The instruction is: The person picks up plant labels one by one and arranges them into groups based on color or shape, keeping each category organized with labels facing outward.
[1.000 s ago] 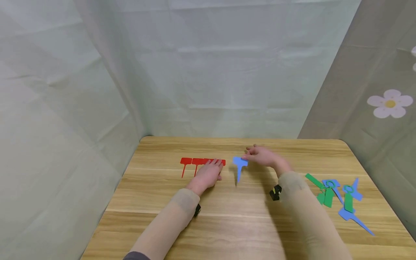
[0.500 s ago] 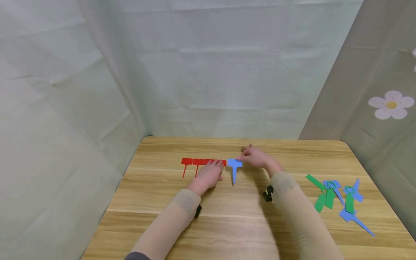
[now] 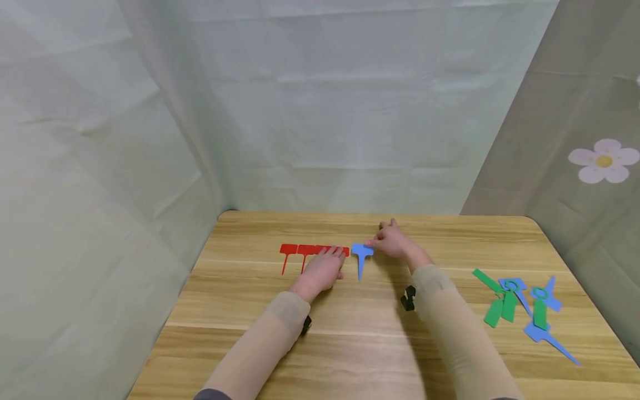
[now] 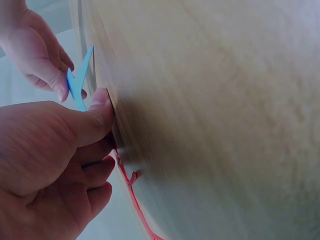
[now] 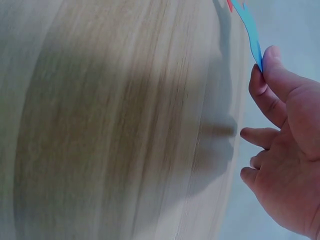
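Red T-shaped plant labels [image 3: 289,249] lie side by side in a row on the table, stems pointing toward me. My left hand [image 3: 322,271] rests over the right part of that row, fingers stretched forward and covering some of the stems. Just right of the row, my right hand [image 3: 395,243] pinches a blue T-shaped plant label [image 3: 360,251] by its right corner, between thumb and index finger. In the right wrist view, the blue label [image 5: 252,40] is tilted and held off the wood, its other fingers spread apart from it.
On the table's right side lies a loose pile of blue T-shaped labels [image 3: 552,344] and green tags with ring ends [image 3: 540,314]. A wood-grain table [image 3: 360,355] spreads below my arms. Pale cloth [image 3: 345,111] hangs behind and at the sides.
My right hand has carried the blue label leftward, close to the right end of the red row. My left hand has stayed in place.
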{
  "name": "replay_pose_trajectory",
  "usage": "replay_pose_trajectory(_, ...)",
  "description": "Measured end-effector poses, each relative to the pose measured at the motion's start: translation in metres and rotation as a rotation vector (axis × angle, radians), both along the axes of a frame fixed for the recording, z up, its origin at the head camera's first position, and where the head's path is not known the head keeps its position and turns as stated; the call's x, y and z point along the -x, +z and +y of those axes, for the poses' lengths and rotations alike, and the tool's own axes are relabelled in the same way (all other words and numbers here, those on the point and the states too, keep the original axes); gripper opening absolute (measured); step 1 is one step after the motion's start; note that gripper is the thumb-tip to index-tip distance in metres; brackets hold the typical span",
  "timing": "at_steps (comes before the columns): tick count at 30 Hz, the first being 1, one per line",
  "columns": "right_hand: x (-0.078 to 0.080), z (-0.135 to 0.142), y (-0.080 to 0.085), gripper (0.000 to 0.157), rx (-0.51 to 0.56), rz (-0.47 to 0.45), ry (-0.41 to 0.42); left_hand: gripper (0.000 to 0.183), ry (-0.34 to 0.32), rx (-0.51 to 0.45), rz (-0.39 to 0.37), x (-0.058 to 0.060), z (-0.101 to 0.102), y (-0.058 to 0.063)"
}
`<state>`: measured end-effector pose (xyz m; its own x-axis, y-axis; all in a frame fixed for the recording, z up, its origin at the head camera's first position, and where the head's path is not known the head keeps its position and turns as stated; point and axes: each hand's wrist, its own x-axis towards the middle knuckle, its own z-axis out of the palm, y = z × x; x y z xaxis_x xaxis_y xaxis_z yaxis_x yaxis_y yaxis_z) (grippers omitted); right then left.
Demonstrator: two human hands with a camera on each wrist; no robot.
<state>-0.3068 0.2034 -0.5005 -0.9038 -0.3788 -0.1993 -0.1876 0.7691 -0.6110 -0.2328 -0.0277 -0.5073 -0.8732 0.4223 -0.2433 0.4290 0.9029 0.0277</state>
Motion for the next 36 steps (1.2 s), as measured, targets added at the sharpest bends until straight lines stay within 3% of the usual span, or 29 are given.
replay_pose_trajectory(9, 0.003, -0.011, -0.003, 0.038, -0.136, 0.118, 0.019, 0.065, -0.016, 0.024, 0.009, 0.000, 0.000, 0.000)
replay_pose_trajectory(15, 0.002, -0.015, -0.003, 0.037, -0.193, 0.132, 0.010, 0.066, 0.002, 0.018, -0.001, -0.001, 0.002, 0.000)
replay_pose_trajectory(36, 0.003, -0.017, -0.002, 0.037, -0.196, 0.158, 0.018, 0.067, 0.014, 0.012, -0.001, 0.000, 0.001, 0.000)
